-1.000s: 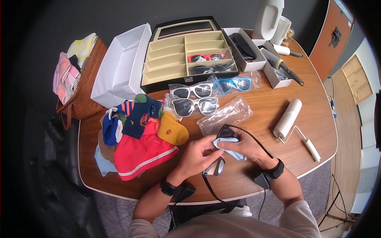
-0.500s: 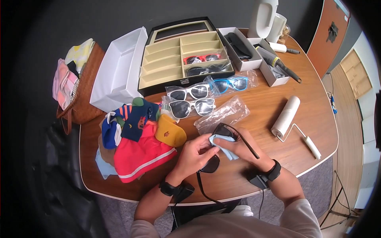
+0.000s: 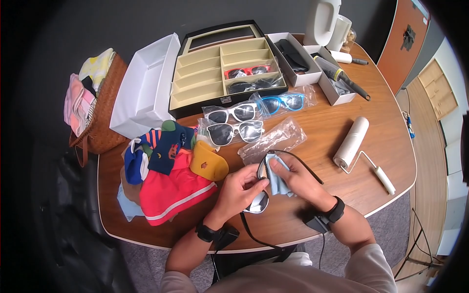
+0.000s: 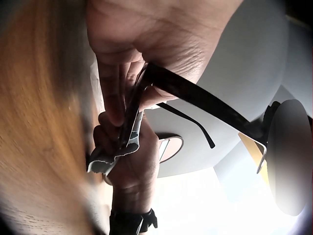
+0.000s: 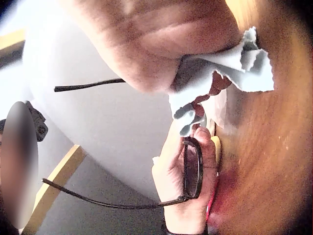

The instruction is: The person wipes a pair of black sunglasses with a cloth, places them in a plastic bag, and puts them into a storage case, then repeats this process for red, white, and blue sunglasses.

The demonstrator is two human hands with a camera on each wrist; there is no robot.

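At centre frame, our left hand [image 3: 240, 193] is gripping black-framed sunglasses [image 3: 257, 202]; our right [image 3: 304, 182] is pinching blue cloth [image 3: 279, 181] against them.

Socks [image 3: 168, 150] left — sunglasses [image 3: 257, 202] between — roller [image 3: 352, 140] right

- Head view: we record moderate light on the tabletop [image 3: 317, 151], soft shadows, curved wide-angle distortion and black vignetting.
- Left wrist view: we note blown-out glare at bottom centre-right; the near tabletop blurs.
- Right wrist view: we observe grain, soft focus and brightness at upper left.
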